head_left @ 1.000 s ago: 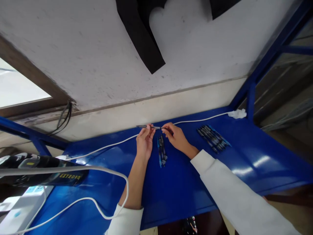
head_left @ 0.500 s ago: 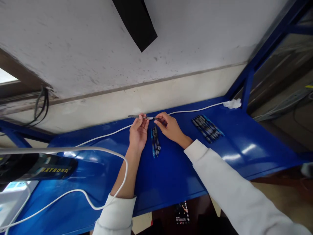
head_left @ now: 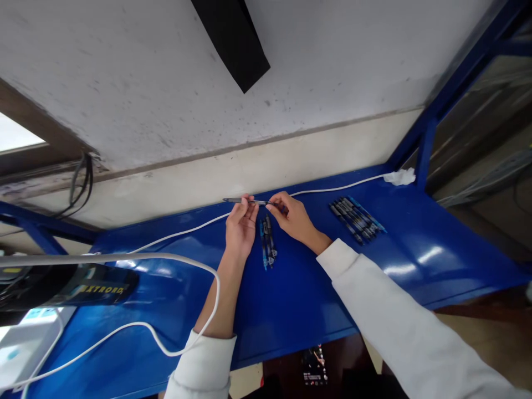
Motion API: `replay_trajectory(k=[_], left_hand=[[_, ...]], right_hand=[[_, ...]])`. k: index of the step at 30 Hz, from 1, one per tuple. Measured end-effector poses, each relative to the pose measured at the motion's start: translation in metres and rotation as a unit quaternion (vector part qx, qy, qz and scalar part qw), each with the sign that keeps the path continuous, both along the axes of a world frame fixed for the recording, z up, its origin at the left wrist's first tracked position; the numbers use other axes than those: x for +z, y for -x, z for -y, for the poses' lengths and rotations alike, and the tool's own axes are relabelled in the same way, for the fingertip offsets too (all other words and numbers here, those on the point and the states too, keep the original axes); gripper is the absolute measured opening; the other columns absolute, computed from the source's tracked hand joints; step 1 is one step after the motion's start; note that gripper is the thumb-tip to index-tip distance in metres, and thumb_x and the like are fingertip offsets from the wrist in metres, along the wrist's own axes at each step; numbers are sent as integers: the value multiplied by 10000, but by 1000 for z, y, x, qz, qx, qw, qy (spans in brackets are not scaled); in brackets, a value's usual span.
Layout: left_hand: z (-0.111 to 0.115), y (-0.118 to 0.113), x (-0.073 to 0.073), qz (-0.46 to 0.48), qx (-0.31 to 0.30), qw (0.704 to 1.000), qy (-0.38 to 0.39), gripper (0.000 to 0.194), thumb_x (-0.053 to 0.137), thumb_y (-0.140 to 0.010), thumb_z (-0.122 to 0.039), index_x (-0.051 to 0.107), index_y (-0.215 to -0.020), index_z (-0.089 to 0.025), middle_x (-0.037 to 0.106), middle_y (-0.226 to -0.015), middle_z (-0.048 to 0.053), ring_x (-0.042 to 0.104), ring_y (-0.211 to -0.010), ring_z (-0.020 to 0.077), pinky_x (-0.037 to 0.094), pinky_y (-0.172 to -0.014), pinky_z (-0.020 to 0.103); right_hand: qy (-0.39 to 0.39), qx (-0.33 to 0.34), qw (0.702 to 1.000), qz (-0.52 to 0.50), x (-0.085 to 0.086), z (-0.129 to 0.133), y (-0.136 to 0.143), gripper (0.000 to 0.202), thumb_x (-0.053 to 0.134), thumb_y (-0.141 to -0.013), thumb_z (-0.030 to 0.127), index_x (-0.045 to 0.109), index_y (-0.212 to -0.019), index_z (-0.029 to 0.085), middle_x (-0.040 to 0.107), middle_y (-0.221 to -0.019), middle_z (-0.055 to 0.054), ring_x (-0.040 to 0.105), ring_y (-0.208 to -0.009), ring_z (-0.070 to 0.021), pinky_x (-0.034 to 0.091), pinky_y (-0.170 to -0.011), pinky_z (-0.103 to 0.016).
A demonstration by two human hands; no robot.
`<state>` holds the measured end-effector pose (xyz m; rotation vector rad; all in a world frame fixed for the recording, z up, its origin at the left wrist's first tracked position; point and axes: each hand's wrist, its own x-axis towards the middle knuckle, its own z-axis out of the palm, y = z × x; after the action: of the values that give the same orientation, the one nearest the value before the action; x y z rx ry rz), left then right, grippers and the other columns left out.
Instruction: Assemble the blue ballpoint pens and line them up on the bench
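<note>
A slim dark pen (head_left: 258,202) is held level between both hands above the blue table (head_left: 291,299). My left hand (head_left: 241,224) pinches its left part, with the tip sticking out to the left. At the pen's right end, my right hand (head_left: 293,216) has its fingers closed on it. Just below the hands, a few black and blue pens (head_left: 268,241) lie side by side. Farther right lies a row of several black pens with a blue one (head_left: 357,219) at its right side.
A white cable (head_left: 174,231) runs along the table's back edge, and another loops over my left forearm. At left are a black cylindrical object (head_left: 100,285) and a white box (head_left: 33,338). White crumpled material (head_left: 401,177) sits back right. A lit phone screen (head_left: 315,366) shows below the front edge.
The view has shifted slightly, so everything appears a little farther right. Both hands keep their hold on the pen, with hardly any change in pose.
</note>
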<state>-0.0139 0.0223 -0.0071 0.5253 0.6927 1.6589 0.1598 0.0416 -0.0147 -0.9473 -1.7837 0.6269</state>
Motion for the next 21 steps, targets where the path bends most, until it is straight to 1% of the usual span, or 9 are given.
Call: replay_trajectory(k=[2,4,8,10,12,15,17,19,21], left_hand=[[0,0,0,-2,0,1000,3,68,859,-891,-215,794,-889,-193,810,-1148,56,757,-1064,160,546,-1096,308],[1,0,0,-4,-2,1000,5,68,858,-890,-218,794,-895,-197,811,-1153,57,757,-1079,168,546,-1097,310],[1,0,-1,0,-4,1000,6,90,869,-883,-226,804,-941,-198,813,-1123,53,757,-1074,167,532,-1111,314],[1,0,0,4,-2,1000,4,101,869,-883,-223,806,-957,-197,812,-1114,49,756,-1067,161,529,-1111,313],[1,0,0,6,-1,1000,2,81,859,-891,-213,802,-945,-195,811,-1124,50,754,-1076,160,532,-1103,306],[1,0,-1,2,-6,1000,3,70,850,-900,-217,798,-944,-199,808,-1141,53,754,-1093,164,530,-1097,308],[1,0,-1,-1,-12,1000,4,95,859,-897,-232,801,-967,-207,806,-1145,49,756,-1086,164,526,-1098,312],[1,0,-1,-1,-13,1000,5,110,867,-891,-237,802,-977,-213,805,-1141,44,757,-1076,162,523,-1097,312],[1,0,-1,4,-9,1000,6,88,863,-891,-229,799,-948,-211,807,-1138,44,756,-1075,161,525,-1096,307]], right_hand=[[12,9,1000,9,2,0,-1,283,572,-1101,495,657,-1003,243,736,-850,-16,678,-758,-190,483,-713,-314],[21,12,1000,10,2,1,-1,323,533,-1120,497,656,-966,240,719,-792,-2,661,-708,-179,475,-702,-312],[3,-3,1000,-9,1,1,0,263,671,-1046,483,654,-1140,238,754,-978,-35,689,-788,-187,496,-724,-309],[-5,-1,1000,-11,0,0,0,264,700,-1028,471,652,-1146,239,752,-1008,-41,695,-822,-194,500,-733,-310],[1,6,1000,1,1,0,0,240,639,-1069,478,661,-1059,240,742,-930,-30,683,-802,-195,486,-726,-313],[18,7,1000,24,2,1,-1,333,531,-1121,510,659,-976,239,709,-812,-14,645,-723,-188,456,-697,-320],[23,0,999,22,2,1,-1,308,556,-1107,523,666,-1042,242,722,-853,-22,651,-738,-193,462,-696,-321],[18,-2,1000,9,2,1,0,274,642,-1063,507,661,-1155,249,747,-962,-39,677,-798,-204,485,-715,-321],[5,6,1000,4,2,0,0,255,681,-1043,467,662,-1181,253,757,-1036,-52,692,-854,-212,499,-738,-325]])
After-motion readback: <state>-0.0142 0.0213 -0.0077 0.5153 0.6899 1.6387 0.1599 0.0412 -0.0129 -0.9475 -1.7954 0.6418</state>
